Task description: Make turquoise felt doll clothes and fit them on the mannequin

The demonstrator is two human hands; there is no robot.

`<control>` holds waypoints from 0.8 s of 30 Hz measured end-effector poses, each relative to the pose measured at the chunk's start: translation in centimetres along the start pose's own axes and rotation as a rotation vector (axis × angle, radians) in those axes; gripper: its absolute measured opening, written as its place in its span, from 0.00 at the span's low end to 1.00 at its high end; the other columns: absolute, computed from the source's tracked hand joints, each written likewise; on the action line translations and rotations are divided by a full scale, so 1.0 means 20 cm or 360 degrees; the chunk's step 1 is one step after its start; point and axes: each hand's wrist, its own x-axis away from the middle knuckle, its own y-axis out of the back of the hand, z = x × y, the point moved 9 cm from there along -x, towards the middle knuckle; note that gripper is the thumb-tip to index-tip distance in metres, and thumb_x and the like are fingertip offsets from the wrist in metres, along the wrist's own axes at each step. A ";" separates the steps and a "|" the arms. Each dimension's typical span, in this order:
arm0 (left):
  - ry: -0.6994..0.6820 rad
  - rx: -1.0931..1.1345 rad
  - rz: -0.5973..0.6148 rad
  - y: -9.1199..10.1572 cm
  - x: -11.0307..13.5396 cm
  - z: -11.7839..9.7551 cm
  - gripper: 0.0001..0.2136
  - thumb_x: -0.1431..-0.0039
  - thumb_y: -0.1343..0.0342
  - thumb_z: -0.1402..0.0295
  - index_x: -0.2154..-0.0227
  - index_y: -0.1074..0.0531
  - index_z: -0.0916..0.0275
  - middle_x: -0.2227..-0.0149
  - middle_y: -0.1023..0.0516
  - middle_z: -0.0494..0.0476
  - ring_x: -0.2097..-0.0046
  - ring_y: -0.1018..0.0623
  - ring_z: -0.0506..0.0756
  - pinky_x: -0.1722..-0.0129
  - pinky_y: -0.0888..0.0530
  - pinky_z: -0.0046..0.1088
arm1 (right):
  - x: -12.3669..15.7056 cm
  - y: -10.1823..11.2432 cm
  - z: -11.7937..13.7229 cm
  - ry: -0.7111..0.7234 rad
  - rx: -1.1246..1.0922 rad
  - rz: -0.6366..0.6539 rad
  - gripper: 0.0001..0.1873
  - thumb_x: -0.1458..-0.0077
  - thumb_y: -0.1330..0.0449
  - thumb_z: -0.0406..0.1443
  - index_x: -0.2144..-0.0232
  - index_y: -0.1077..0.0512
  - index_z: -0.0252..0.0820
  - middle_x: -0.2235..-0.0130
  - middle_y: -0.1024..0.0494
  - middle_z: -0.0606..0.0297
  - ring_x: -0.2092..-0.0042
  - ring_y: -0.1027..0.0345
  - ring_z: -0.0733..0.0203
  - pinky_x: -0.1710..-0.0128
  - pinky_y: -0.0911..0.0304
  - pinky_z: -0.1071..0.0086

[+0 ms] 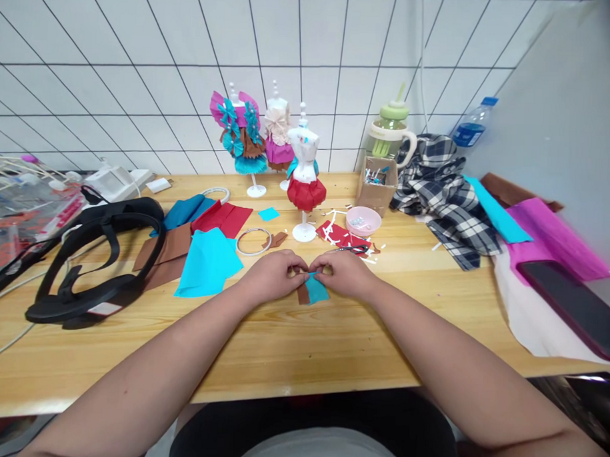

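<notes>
Low over the table, my left hand (276,274) and my right hand (347,273) meet with their fingertips close together. Both are closed in a pinch on the upper edge of a small teal crepe paper piece (317,292). A brown crepe paper strip (303,295) lies against its left side, partly under my left fingers. Just beyond my hands stands a small white dress form (304,152) with a puffy red skirt (306,194). Black-handled scissors (353,249) rest by my right hand among red and white scraps.
Dressed forms (244,143) stand behind. At left lie turquoise paper (206,262), a tape roll (253,242) and a black headset (103,268). A pink bowl (364,221), cardboard box (377,181), checked cloth (441,186) and phone (572,308) occupy the right.
</notes>
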 end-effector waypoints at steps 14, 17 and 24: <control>-0.0249 -0.0406 -0.0109 0.04 -0.01 -0.09 0.08 0.44 0.46 0.68 0.69 0.22 0.59 0.67 0.19 0.54 0.59 0.23 0.57 0.57 0.35 0.37 | 0.02 0.03 0.05 0.0063 0.0213 -0.0035 0.09 0.48 0.40 0.33 0.64 0.23 0.46 0.62 0.21 0.66 0.58 0.29 0.60 0.62 0.40 0.70; -0.0258 -0.0414 -0.0110 0.03 -0.01 -0.09 0.08 0.44 0.46 0.69 0.69 0.22 0.60 0.67 0.19 0.54 0.60 0.23 0.57 0.57 0.35 0.37 | 0.01 0.03 0.05 0.0047 0.0230 -0.0044 0.08 0.48 0.40 0.34 0.65 0.23 0.47 0.64 0.21 0.67 0.60 0.29 0.61 0.64 0.42 0.71; -0.0294 -0.0457 -0.0116 0.03 -0.01 -0.11 0.08 0.43 0.47 0.69 0.69 0.23 0.60 0.66 0.20 0.54 0.59 0.24 0.57 0.57 0.35 0.38 | 0.00 0.03 0.03 0.0014 0.0313 -0.0055 0.08 0.48 0.41 0.32 0.66 0.23 0.47 0.66 0.21 0.69 0.63 0.30 0.61 0.68 0.45 0.71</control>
